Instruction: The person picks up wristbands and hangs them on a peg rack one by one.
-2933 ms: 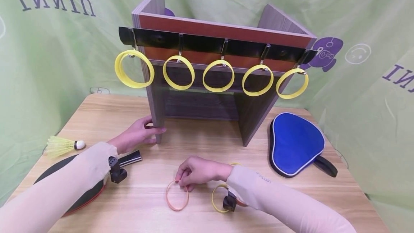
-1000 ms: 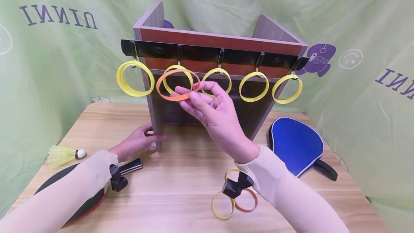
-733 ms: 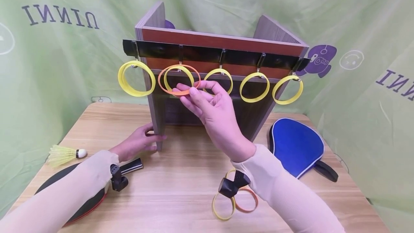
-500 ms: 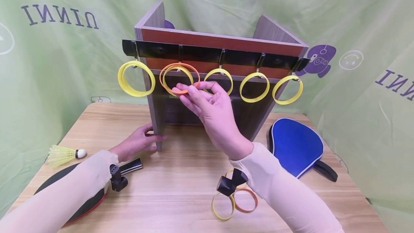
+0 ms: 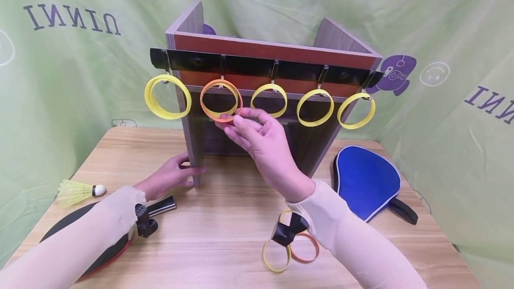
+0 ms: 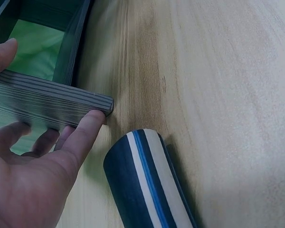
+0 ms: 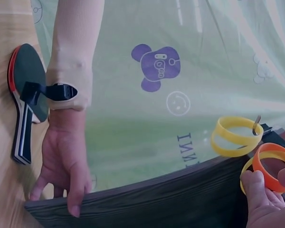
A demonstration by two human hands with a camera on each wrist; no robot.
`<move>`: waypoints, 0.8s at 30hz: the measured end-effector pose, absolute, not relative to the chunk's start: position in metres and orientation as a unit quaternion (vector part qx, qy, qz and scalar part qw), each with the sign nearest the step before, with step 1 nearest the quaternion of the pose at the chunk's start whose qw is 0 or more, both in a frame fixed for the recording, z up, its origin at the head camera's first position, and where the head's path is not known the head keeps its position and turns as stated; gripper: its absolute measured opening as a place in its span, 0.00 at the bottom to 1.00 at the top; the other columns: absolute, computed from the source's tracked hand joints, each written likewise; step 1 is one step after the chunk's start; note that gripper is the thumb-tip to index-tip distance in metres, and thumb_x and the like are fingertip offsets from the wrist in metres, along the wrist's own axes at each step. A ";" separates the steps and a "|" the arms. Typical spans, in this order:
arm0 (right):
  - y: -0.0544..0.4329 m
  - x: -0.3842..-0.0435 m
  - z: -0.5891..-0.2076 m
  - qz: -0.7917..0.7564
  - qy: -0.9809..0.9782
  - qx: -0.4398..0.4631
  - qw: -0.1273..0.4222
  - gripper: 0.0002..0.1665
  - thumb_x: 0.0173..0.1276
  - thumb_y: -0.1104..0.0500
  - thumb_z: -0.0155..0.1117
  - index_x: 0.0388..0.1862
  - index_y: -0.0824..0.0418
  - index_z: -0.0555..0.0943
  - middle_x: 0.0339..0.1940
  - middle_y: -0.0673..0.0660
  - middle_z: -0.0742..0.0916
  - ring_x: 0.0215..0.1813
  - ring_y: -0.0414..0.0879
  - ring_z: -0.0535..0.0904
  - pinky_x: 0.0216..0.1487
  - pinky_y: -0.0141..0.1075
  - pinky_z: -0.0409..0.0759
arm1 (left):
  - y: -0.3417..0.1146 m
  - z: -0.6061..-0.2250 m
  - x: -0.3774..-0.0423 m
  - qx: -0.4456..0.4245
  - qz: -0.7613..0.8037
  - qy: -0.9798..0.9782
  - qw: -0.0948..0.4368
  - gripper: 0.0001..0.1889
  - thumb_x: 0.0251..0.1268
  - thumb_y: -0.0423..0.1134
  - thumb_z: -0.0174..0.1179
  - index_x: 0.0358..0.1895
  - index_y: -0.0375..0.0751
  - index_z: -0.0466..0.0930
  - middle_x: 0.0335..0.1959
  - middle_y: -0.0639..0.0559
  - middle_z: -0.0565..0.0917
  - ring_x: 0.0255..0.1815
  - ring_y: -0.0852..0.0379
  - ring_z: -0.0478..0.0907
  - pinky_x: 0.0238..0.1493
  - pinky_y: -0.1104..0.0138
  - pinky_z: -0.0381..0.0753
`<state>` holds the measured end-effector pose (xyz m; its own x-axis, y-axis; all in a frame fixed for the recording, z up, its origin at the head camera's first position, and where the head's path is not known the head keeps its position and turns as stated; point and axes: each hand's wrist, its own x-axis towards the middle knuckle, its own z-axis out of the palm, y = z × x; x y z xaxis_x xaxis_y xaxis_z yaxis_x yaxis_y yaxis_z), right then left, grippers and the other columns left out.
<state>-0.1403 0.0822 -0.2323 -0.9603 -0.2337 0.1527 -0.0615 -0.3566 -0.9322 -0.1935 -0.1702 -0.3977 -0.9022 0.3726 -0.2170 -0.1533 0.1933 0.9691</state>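
Loose rings, tabletop: two yellow (image 5: 263, 255), one orange (image 5: 318, 249). Wrist cameras, black: two (image 5: 283, 233). Paddle (image 7: 30, 66): one. Shuttlecock (image 5: 78, 192): one. Blue case (image 5: 367, 182): one. Left hand (image 5: 172, 175): clamped round a side panel of the wooden stand (image 5: 277, 47). Right hand (image 5: 265, 139): pinching one orange ring (image 5: 202, 100) at the second hook from left, before a yellow ring; threading uncertain. Hooks (image 5: 276, 70): five, all bearing yellow rings (image 5: 298, 108). Green cloth (image 5: 80, 92): reversed lettering, I, N, U legible.
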 end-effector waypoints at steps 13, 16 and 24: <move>0.091 -0.137 -0.236 -0.781 0.597 -0.162 0.090 0.20 0.80 0.69 0.55 0.67 0.73 0.70 0.65 0.76 0.83 0.67 0.62 0.83 0.68 0.39 0.82 | -0.171 -0.398 -0.192 0.071 0.633 0.743 0.207 0.42 0.75 0.42 0.64 0.84 0.41 0.51 0.79 0.32 0.60 0.71 0.38 0.71 0.65 0.54 0.85; 0.095 -0.134 -0.238 -0.765 0.612 -0.174 0.098 0.20 0.80 0.69 0.55 0.68 0.74 0.70 0.65 0.77 0.83 0.66 0.61 0.84 0.69 0.41 0.82 | -0.171 -0.399 -0.192 0.070 0.633 0.743 0.207 0.42 0.75 0.42 0.65 0.84 0.41 0.51 0.79 0.32 0.60 0.72 0.37 0.71 0.64 0.54 0.85; 0.112 -0.127 -0.245 -0.718 0.655 -0.197 0.130 0.17 0.81 0.67 0.55 0.63 0.74 0.73 0.63 0.75 0.85 0.63 0.62 0.86 0.66 0.43 0.84 | -0.169 -0.398 -0.193 0.069 0.634 0.741 0.209 0.43 0.74 0.43 0.65 0.84 0.40 0.50 0.80 0.33 0.59 0.72 0.38 0.71 0.65 0.54 0.85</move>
